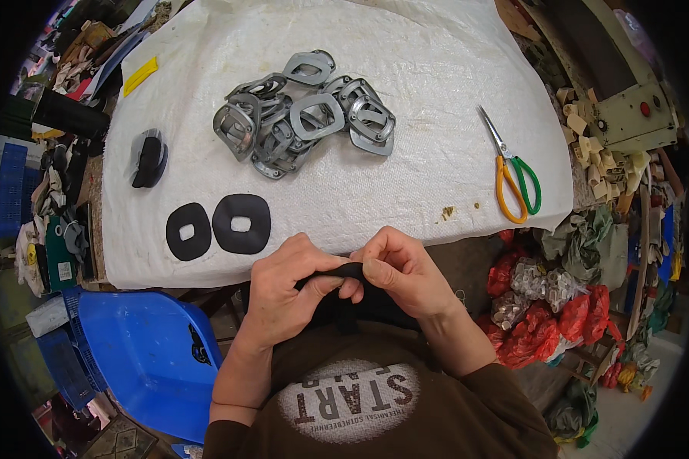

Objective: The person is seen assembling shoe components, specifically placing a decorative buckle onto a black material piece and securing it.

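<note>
Close to my body, just off the table's front edge, both hands pinch a folded piece of soft black material (338,272). My left hand (287,284) grips one end between thumb and fingers. At the other end, my right hand (403,269) presses it between thumb and forefinger. The fingers cover much of the piece, so its full shape is hidden. Beyond my left hand lie two flat black pads, a larger pad (259,223) and a smaller one (182,243), each rounded with a hole in the middle.
A heap of grey metal frames (317,116) sits on the white table cover (436,107). Scissors (516,172) with orange and green handles lie at the right. A black bundle (150,159) rests at the left. A blue tub (138,344) and red plastic bags (540,333) flank me.
</note>
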The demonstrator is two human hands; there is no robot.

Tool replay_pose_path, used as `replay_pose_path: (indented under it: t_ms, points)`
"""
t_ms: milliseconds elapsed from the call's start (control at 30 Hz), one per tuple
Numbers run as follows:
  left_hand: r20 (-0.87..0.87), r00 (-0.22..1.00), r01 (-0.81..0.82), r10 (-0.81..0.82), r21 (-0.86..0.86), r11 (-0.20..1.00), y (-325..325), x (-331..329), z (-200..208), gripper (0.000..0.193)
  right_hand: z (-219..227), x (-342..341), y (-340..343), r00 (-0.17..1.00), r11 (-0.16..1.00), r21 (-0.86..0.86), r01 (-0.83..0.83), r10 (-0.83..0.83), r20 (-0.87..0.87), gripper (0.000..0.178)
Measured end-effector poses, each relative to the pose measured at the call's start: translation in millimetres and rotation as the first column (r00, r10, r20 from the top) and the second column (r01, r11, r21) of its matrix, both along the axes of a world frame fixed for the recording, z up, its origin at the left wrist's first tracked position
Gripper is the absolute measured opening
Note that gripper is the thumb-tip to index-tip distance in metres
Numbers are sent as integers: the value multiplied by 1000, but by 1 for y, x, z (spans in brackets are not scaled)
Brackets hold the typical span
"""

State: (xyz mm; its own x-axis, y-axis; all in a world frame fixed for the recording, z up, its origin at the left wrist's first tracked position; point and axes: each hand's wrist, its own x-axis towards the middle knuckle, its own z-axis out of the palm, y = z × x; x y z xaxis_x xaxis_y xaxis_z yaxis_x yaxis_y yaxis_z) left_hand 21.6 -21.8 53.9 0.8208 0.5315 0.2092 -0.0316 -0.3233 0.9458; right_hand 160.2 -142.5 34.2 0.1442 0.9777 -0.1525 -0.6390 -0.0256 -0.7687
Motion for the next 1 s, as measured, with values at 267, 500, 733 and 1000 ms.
replay_pose_path:
  t_ms: [267, 500, 733, 1000]
  points:
    - [-60, 997, 56, -53, 53, 997, 2, 1, 8, 16, 4, -15, -5, 977, 989, -19, 149, -150, -149, 15]
    - [87, 996, 36, -32, -36, 999, -3, 2, 1, 13, 3, -16, -4, 925, 996, -55, 75, -90, -369, 17]
    - [111, 988, 108, -106, -17, 994, -2, 6, 8, 17, -17, -12, -2, 846, 978, 191, -88, 175, -504, 21]
    - [11, 999, 45, -44, -371, 928, 2, 0, 15, 43, -2, -1, -4, 997, 971, 237, 19, -38, 74, 52]
